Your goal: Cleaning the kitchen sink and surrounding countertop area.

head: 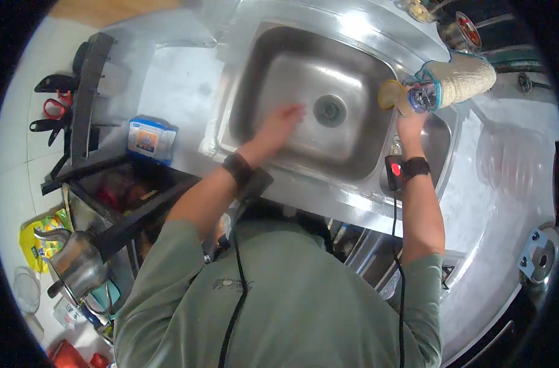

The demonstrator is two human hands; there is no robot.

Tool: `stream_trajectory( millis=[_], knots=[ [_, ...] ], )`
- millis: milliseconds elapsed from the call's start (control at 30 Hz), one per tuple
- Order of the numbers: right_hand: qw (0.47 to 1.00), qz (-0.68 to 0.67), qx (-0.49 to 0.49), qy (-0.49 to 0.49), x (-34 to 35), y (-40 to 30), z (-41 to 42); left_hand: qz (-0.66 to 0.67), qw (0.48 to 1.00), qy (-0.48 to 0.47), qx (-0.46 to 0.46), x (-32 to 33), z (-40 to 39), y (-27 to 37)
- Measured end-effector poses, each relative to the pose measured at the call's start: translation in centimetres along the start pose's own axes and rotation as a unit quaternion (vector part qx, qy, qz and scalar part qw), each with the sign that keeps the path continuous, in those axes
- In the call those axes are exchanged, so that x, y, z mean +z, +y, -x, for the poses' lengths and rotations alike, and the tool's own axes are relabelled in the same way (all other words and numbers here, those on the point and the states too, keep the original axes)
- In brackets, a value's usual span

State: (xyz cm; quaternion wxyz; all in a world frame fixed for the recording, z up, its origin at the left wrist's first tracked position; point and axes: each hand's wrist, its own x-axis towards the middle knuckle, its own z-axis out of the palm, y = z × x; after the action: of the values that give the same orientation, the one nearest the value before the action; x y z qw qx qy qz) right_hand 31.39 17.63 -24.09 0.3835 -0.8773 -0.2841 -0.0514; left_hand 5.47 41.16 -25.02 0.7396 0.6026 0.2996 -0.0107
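Observation:
My left hand (283,120) hovers over the basin of a stainless steel sink (279,83), left of its drain (330,111). It is blurred, and I see nothing in it. My right hand (411,123) is at the sink's right rim, above a smaller side basin (433,140). Its fingers are up against a clear plastic bottle-like piece with a blue ring (418,99), and their grip is partly hidden. Beside that piece is a beige textured cloth with blue edging (465,80). A yellow-rimmed round item (390,94) lies just left of the fingers.
At left stand a blue and white package (150,140), a dark rack with knives and red-handled scissors (84,101), and a metal jug (79,264). A clear ribbed plastic container (511,158) is on the right counter. Food containers (465,32) stand at the upper right.

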Motion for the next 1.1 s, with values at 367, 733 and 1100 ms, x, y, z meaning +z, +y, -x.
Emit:
stream_trajectory(
  millis=[367, 733, 1100],
  knots=[
    [0.956, -0.169, 0.241, -0.024, -4.6, -5.0, 1.6, -0.036, 0.999, -0.014, -0.004, 2.0, 0.5, 2.2],
    [0.860, -0.467, 0.205, -0.010, -4.1, -19.1, -2.4, 0.015, 1.000, -0.023, -0.010, 1.2, 0.0, 2.7],
    [0.847, -0.489, 0.209, -0.026, -2.2, -20.6, -4.9, 0.049, 0.999, 0.018, 0.011, -0.6, -2.4, 4.4]
  ],
)
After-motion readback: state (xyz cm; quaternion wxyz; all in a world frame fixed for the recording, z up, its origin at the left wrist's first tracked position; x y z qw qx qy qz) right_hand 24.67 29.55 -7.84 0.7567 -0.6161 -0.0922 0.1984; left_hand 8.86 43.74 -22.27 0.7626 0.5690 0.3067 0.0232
